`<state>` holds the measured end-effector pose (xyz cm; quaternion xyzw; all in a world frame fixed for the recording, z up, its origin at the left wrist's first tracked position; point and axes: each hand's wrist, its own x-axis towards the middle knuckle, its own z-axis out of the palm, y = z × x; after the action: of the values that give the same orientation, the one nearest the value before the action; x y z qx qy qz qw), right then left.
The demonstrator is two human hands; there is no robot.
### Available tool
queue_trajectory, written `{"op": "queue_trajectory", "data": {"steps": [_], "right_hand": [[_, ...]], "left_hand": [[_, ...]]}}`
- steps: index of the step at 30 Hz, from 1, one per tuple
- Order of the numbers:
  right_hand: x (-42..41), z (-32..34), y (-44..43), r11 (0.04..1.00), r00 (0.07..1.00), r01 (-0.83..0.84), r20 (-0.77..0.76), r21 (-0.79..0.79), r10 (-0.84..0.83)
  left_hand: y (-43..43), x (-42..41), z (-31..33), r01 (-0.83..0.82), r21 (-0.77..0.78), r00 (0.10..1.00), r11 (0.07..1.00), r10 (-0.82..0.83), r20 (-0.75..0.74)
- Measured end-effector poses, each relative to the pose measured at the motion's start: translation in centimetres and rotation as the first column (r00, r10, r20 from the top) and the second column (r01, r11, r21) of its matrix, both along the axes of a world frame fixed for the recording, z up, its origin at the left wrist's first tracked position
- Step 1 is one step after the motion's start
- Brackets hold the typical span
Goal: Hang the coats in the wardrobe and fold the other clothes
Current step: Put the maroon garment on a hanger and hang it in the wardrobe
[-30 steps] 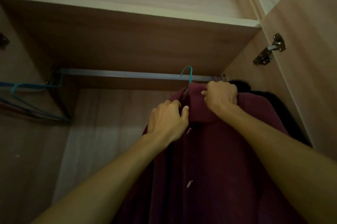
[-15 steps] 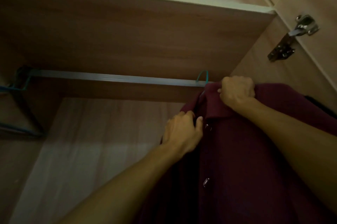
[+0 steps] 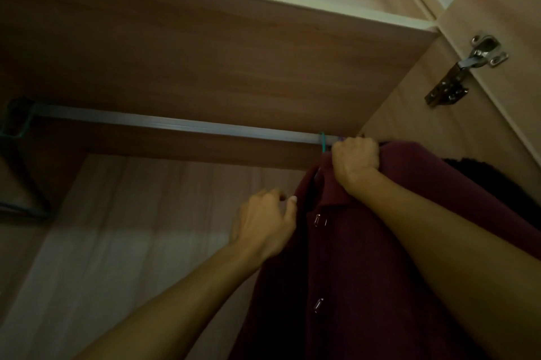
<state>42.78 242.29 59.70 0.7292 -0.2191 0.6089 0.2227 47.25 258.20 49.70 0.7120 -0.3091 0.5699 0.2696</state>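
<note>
Inside the open wardrobe (image 3: 205, 67), at the right end of the metal rail (image 3: 175, 125), a dark red coat (image 3: 366, 272) hangs down, with its front side turned to the camera. Behind it, against the side wall, is a black garment (image 3: 491, 181). Both bare forearms reach upward. The right hand (image 3: 355, 156) is a fist just under the rail, its fingers clamped on the top of the coat at the collar. The left hand (image 3: 265, 228) is lower, just beside the front edge of the coat; its fingers are loosely curled with the thumb apart, and they hold nothing. A teal hanger hook (image 3: 323, 141) sits over the rail next to the right hand. Two buttons (image 3: 320, 219) shine on the coat.
</note>
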Motion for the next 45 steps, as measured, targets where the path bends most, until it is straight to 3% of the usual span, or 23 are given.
{"op": "queue_trajectory", "data": {"steps": [4, 7, 10, 17, 26, 36, 45], "right_hand": [[-0.4, -1.7, 1.8, 0.998, 0.998, 0.019, -0.06, 0.063, -0.015], [-1.7, -3.5, 3.8, 1.0, 0.996, 0.019, -0.085, 0.004, -0.019], [-2.5, -6.8, 6.3, 0.989, 0.976, -0.137, -0.177, -0.055, 0.126], [-5.3, -16.4, 11.5, 0.909, 0.863, -0.413, -0.296, 0.053, 0.409], [-12.4, -27.4, 16.3, 0.766, 0.723, -0.608, -0.252, 0.21, 0.643], [-23.1, -38.4, 16.2, 0.63, 0.631, -0.615, -0.182, 0.475, 0.754], [-37.6, -43.7, 15.8, 0.566, 0.583, -0.651, -0.144, 0.506, 0.8]], "left_hand": [[3.0, -1.3, -1.7, -0.024, 0.002, 1.0, 1.0, 0.024, -0.014], [5.6, -2.7, -2.7, -0.005, -0.035, 0.998, 0.999, 0.003, -0.055], [8.0, -4.2, -4.2, 0.023, -0.062, 0.993, 0.998, -0.03, -0.111], [13.0, -7.7, -10.1, 0.09, -0.077, 0.974, 0.993, -0.104, -0.203], [17.3, -13.6, -19.4, 0.155, -0.118, 0.913, 0.981, -0.188, -0.362], [18.9, -22.7, -28.4, 0.222, -0.07, 0.856, 0.972, -0.229, -0.463], [17.1, -37.2, -34.2, 0.227, 0.001, 0.854, 0.974, -0.198, -0.48]]}}
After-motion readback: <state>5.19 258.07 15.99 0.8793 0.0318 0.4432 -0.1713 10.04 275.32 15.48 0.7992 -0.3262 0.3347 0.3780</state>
